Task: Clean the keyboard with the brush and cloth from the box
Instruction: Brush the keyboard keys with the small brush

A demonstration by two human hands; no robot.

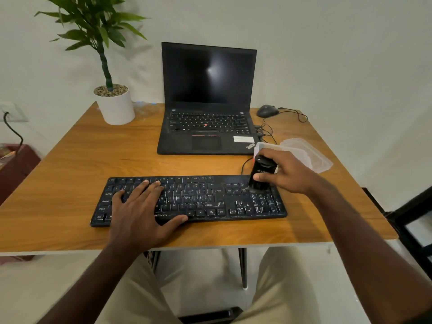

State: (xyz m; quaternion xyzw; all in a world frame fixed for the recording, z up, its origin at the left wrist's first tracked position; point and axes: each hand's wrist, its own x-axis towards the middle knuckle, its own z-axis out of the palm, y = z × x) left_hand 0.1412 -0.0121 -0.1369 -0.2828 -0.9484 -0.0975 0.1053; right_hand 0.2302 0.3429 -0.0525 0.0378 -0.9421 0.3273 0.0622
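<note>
Gripping the black brush [260, 174] upright, the right hand [286, 174] works the keyboard's [189, 199] number pad; the flat left hand [140, 206] should brace firmly while short strokes flick dust outward.

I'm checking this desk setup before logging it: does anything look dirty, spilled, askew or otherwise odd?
The keyboard is the odd thing: pale dusty smears on many keys, thickest on the right side, where the right hand holds the brush. Nothing looks spilled or broken.
</note>
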